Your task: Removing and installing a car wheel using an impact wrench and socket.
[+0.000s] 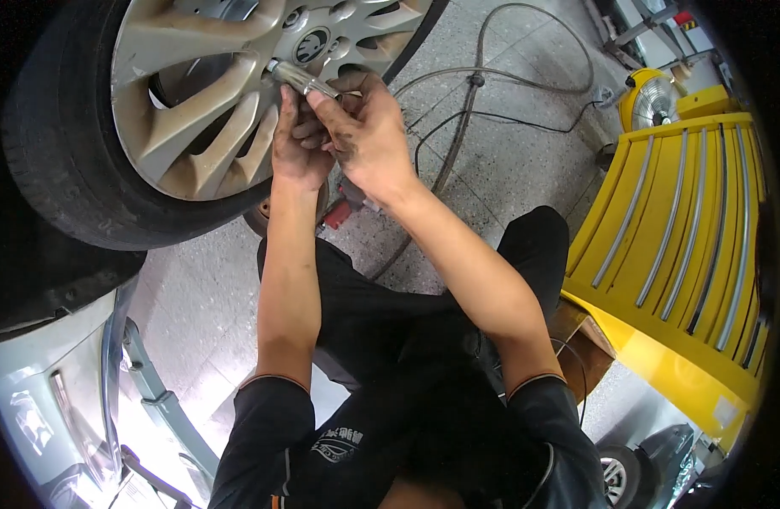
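A silver alloy wheel (pixel 190 127) with a black tyre (pixel 59 161) fills the upper left, beside a car body (pixel 50 390). A chrome socket tool (pixel 292 75) reaches to a bolt hole near the hub. My right hand (pixel 360 144) grips it, with dark grime on the fingers. My left hand (pixel 298 148) is closed beneath the tool, fingers curled against it and partly hidden by the right. A red and grey power tool (pixel 341 210) shows below my hands, partly hidden.
A yellow cart (pixel 627 229) with metal strips stands at right, near a yellow fan (pixel 654 103). Hoses (pixel 458 148) and cables loop over the tiled floor. A grey lift arm (pixel 161 407) is at lower left, another wheel (pixel 615 475) at lower right, a wooden box (pixel 581 331) behind my right leg.
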A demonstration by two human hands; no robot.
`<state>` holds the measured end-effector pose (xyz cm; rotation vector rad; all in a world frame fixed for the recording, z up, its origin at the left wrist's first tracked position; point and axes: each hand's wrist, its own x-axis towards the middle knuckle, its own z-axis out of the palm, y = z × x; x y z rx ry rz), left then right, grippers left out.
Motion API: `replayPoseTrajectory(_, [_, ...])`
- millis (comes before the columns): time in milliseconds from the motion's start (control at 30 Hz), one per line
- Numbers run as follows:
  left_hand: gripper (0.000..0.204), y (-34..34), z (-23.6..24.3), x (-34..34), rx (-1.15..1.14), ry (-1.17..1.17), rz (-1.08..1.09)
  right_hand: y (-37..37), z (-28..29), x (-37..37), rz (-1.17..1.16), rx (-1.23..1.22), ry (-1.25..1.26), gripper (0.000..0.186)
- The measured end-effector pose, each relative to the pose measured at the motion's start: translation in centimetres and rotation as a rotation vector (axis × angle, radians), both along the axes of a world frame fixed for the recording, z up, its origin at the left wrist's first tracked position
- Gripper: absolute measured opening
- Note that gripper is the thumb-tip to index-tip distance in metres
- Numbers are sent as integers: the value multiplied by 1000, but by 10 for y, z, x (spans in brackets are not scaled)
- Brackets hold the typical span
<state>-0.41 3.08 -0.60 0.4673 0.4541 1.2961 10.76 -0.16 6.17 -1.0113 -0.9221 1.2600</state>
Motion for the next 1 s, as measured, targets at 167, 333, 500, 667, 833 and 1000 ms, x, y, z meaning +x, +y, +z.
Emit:
replayPoseTrajectory(167, [49, 6, 4, 2, 423, -570, -502, 3, 0, 6, 84, 64, 170, 24])
replayPoseTrajectory(333, [55, -2, 20, 12, 82, -200, -128, -1, 6, 7, 140, 45, 200, 30])
replayPoseTrajectory(500, [66, -9, 29, 20, -91, 70, 156, 0, 6, 7, 183, -16, 320, 30])
replayPoseTrajectory(667, [57, -2, 22, 12, -69, 13, 200, 4, 3, 4, 117, 73, 157, 29])
replayPoseTrajectory(833, [51, 3, 9, -2, 53, -137, 3, 6, 3, -8, -34, 33, -35, 31])
replayPoseTrajectory(1000, [44, -6, 27, 0, -16, -9, 159, 13, 8, -15, -58, -9, -101, 29])
